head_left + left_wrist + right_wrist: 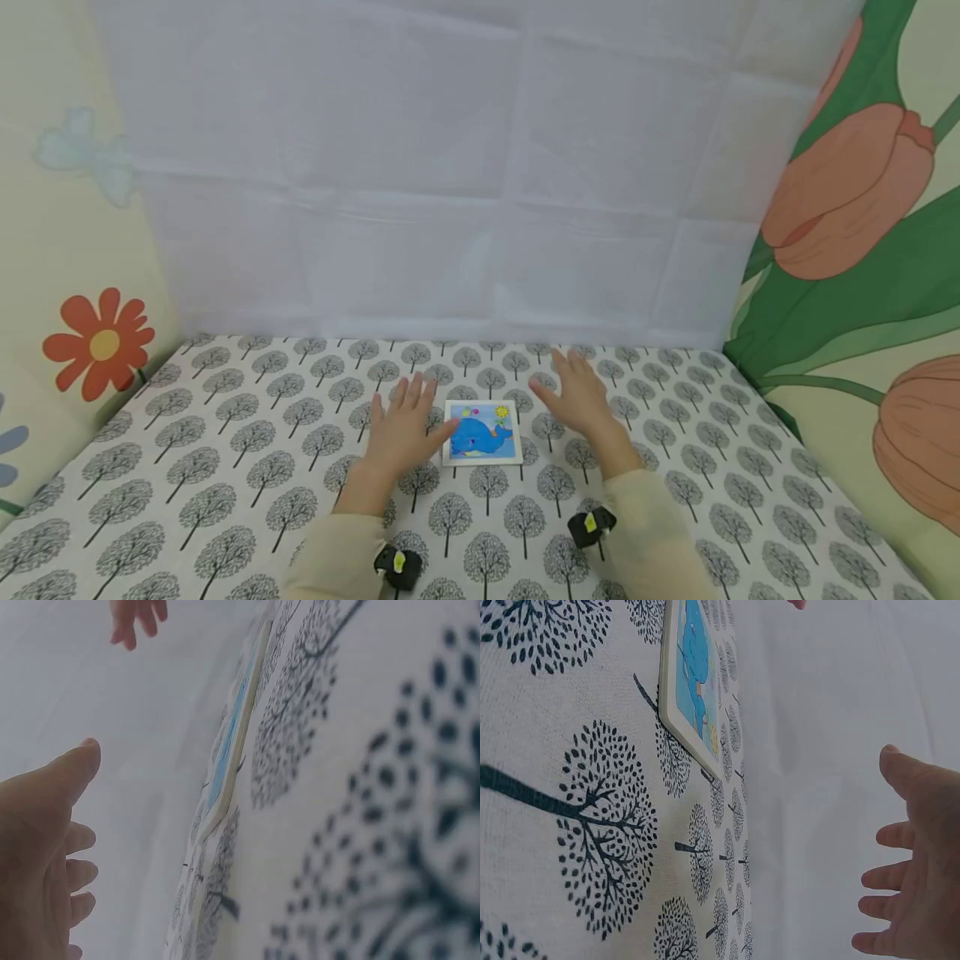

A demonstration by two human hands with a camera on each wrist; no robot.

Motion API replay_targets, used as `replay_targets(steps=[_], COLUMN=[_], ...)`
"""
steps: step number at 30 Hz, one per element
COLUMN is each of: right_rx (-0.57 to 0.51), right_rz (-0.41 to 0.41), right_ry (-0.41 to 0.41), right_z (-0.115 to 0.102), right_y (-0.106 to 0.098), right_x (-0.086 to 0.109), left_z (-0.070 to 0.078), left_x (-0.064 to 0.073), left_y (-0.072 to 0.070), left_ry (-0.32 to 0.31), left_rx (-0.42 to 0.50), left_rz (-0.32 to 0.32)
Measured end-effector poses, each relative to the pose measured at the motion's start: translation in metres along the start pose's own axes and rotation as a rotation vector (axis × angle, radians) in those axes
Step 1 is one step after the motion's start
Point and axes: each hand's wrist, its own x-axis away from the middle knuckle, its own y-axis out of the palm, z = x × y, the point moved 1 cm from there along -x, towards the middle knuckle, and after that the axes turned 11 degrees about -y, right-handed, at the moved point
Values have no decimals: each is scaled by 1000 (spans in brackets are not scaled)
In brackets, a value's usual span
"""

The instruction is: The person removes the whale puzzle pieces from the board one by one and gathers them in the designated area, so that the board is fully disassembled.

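Note:
A square picture board with a white frame and a blue whale (pixel 482 435) lies flat on the tablecloth, between the two hands. To its left is the left hand (pixel 401 429), fingers spread and holding nothing; in the head view its thumb tip overlaps the board's left edge. The left wrist view shows that hand (pixel 45 825) above the cloth, apart from the board (pixel 232 742). On the other side, the right hand (pixel 577 396) is raised with its fingers extended and nothing in it. In the right wrist view, the board (pixel 694 682) stands clear of the right hand (pixel 922 862).
A white cloth with grey tree prints (pixel 262 467) covers the table. Behind it hangs a creased white sheet (pixel 405 183). Flower-patterned walls (pixel 847 200) flank both sides. Small black devices (pixel 397 567) are worn at the wrists, over pale sleeves.

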Motion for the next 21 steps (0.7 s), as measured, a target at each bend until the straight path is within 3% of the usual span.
replay_targets(steps=[5,13,21], right_rx=[-10,-29,-157], right_rz=[41,0,8], right_ry=[-21,-42,12], right_z=[-2,2,1], right_y=[2,17,33], right_x=[-3,-6,-7], left_z=[5,11,17], left_x=[-1,-8,-8], left_y=[5,18,30], left_ry=[15,60,100], left_rx=[29,34,59], left_rz=[-21,-13,-14])
